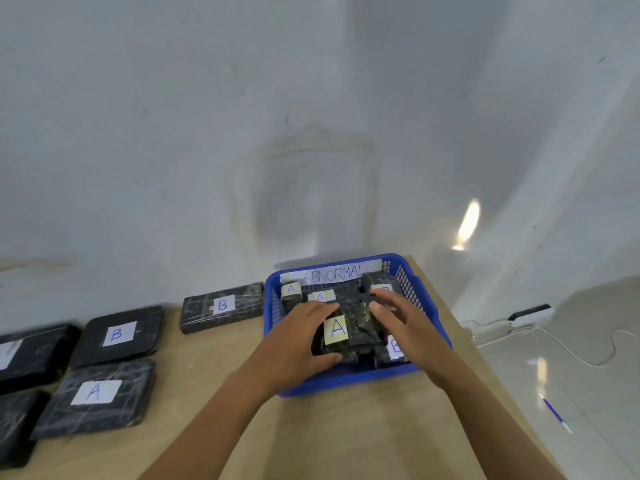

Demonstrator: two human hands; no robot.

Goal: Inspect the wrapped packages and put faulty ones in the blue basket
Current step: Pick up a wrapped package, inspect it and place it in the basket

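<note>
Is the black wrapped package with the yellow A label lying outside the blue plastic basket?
No, the black wrapped package with the yellow A label lies inside the blue plastic basket, between the left hand and the right hand.

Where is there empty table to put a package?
Bare wooden tabletop: between the blue plastic basket and the black wrapped packages at left, and in front of the basket. The basket is crowded; the left hand holds an A-labelled package there.

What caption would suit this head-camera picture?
Left hand grips an A-labelled wrapped package in the blue basket marked ABNORMAL, right hand alongside.
</note>
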